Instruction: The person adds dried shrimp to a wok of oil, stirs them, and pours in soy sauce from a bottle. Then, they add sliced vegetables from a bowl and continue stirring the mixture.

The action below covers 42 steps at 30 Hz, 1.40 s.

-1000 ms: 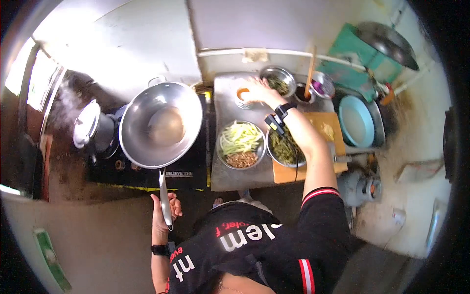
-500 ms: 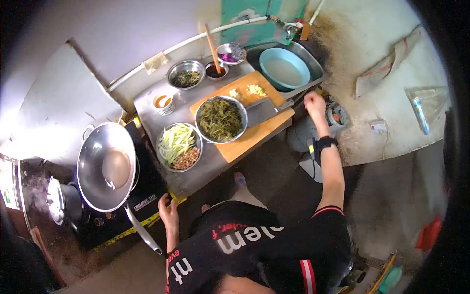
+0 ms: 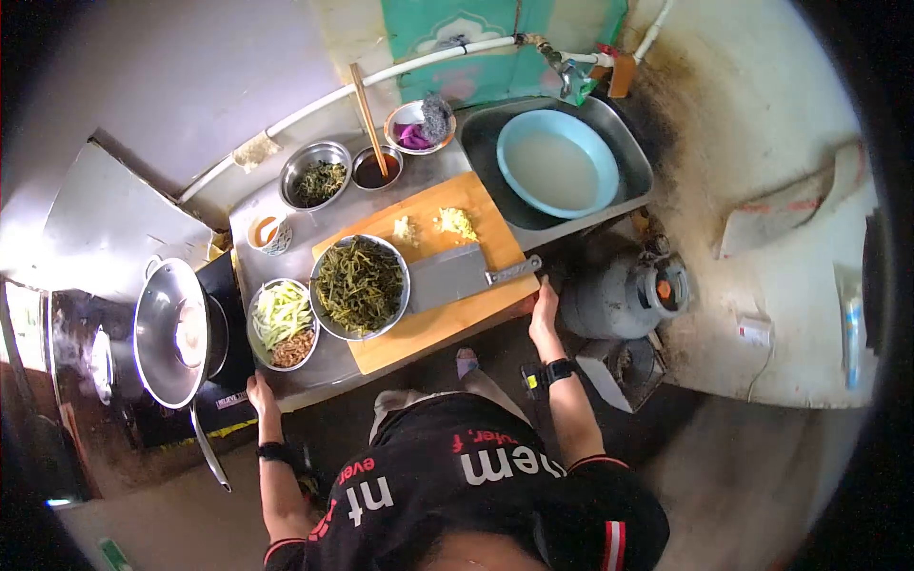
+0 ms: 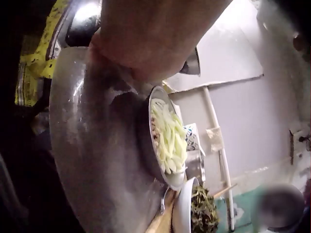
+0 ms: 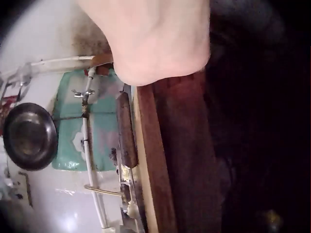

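My left hand (image 3: 263, 395) is at the front left corner of the metal table (image 3: 324, 379), beside a bowl of sliced pale green vegetable and brown bits (image 3: 284, 314). At the right front edge is my right hand (image 3: 545, 314), right by the cutting board's (image 3: 452, 319) corner and below the handle of a cleaver (image 3: 452, 276). The cleaver lies flat on the board, near chopped garlic (image 3: 457, 224). A bowl of dark green shredded vegetable (image 3: 360, 285) overlaps the board's left part. Fingers of both hands are largely hidden in the wrist views.
A long-handled wok (image 3: 169, 333) sits on the stove at left, near a steaming pot. Along the table's back stand a patterned cup (image 3: 274, 236), a steel bowl of greens (image 3: 319, 179) and a dark sauce bowl (image 3: 379, 169). A blue basin (image 3: 557, 164) fills the sink; a gas cylinder (image 3: 609, 300) stands below.
My right hand went from the patterned cup out past the table's right side, then to its front right edge. My left hand left the wok handle for the table's left corner. The view swung right.
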Each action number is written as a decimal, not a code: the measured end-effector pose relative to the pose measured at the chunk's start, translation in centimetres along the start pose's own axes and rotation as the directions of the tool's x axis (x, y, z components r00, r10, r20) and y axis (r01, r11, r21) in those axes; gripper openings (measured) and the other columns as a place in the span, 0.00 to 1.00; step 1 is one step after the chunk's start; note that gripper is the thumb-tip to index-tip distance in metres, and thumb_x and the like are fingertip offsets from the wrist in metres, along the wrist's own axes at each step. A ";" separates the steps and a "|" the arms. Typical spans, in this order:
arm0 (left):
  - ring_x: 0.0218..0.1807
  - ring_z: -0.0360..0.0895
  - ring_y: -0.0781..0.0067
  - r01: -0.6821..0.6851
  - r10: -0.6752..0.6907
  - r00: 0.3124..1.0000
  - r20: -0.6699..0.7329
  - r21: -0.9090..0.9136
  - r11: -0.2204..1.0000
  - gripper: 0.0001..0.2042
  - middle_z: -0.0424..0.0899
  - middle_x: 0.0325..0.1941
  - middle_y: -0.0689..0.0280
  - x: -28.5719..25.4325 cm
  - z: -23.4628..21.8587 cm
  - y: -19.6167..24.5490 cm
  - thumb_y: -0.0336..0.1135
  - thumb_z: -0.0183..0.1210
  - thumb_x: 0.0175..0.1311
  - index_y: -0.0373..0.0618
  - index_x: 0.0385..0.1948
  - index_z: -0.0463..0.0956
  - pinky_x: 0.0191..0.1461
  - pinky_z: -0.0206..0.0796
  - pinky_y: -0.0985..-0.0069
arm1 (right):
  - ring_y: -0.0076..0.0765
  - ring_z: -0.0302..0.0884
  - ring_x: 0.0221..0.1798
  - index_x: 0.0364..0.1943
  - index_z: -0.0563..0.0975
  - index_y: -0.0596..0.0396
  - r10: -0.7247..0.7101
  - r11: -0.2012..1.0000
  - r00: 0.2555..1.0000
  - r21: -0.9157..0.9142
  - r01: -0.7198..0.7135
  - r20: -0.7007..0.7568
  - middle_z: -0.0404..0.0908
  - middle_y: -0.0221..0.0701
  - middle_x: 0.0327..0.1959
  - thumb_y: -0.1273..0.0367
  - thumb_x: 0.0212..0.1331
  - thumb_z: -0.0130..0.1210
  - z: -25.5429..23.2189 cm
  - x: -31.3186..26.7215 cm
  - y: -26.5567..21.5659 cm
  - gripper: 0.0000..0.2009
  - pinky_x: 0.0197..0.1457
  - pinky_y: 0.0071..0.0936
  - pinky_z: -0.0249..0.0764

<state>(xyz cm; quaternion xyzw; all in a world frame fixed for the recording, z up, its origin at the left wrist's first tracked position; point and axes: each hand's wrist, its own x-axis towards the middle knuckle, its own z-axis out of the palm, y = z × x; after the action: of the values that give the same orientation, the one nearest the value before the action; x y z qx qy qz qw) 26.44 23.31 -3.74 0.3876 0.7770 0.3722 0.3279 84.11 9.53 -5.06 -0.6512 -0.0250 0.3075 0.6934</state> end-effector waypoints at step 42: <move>0.28 0.76 0.56 0.041 0.043 0.985 -0.166 0.473 0.880 0.16 0.79 0.25 0.51 -2.9 1.5 3.5 0.41 0.47 0.61 0.35 0.28 0.76 0.35 0.64 0.64 | 0.36 0.69 0.52 0.50 0.70 0.59 0.311 0.894 0.948 0.361 -0.266 -0.071 0.73 0.33 0.50 0.50 0.64 0.34 3.1 -0.7 -3.1 0.27 0.55 0.30 0.62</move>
<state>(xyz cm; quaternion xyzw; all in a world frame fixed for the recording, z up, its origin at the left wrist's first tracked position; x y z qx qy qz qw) 30.28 22.78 -0.94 0.4231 0.8695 0.2026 0.1548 83.39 12.07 -1.49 -0.5335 0.1709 0.3646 0.7438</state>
